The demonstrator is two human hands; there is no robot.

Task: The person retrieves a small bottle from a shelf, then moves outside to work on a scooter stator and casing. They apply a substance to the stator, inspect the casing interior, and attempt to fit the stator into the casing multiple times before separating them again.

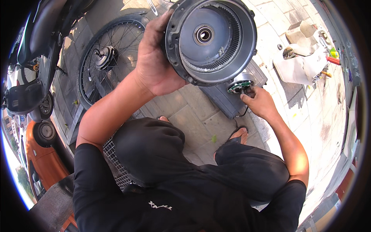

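My left hand (156, 63) grips the side of a round grey hub motor housing (191, 44), raised at the top of the view with its open face toward me. Inside it are a toothed ring gear (231, 48) with greasy smears and a bearing (204, 34) in the centre. Lower and to the right, my right hand (259, 101) pinches the dark shaft of a motor core (239, 82), which carries a green circuit board (234, 87). That core is at a dark grey case (220, 98) on the paving; the housing partly covers both.
A spoked wheel with a hub motor (103, 58) lies on the paving at left. To the right, a cut white plastic container (305, 67) holds tools, including a red-handled one (333, 60). A two-wheeler (38, 50) and an orange car (48, 158) stand farther left.
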